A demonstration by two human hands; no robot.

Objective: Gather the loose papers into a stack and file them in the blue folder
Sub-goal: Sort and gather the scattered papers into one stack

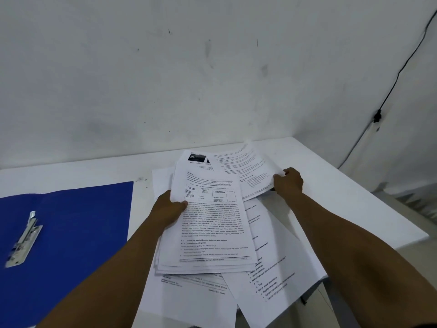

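Note:
Several printed white sheets lie scattered over the right half of a white table (pixel 343 166). My left hand (pixel 169 209) grips the left edge of a small stack of papers (pixel 210 223), thumb on top, held slightly above the rest. My right hand (pixel 288 181) pinches the right edge of a few tilted sheets (pixel 246 169) at the back. More loose papers (pixel 272 275) lie underneath and hang over the table's near-right edge. The blue folder (pixel 71 233) lies open and flat on the left, with its metal clip (pixel 24 240) showing.
A white wall rises directly behind the table. A black cable (pixel 387 95) runs down the wall at the right. The table's right edge (pixel 402 214) drops off to the floor beyond.

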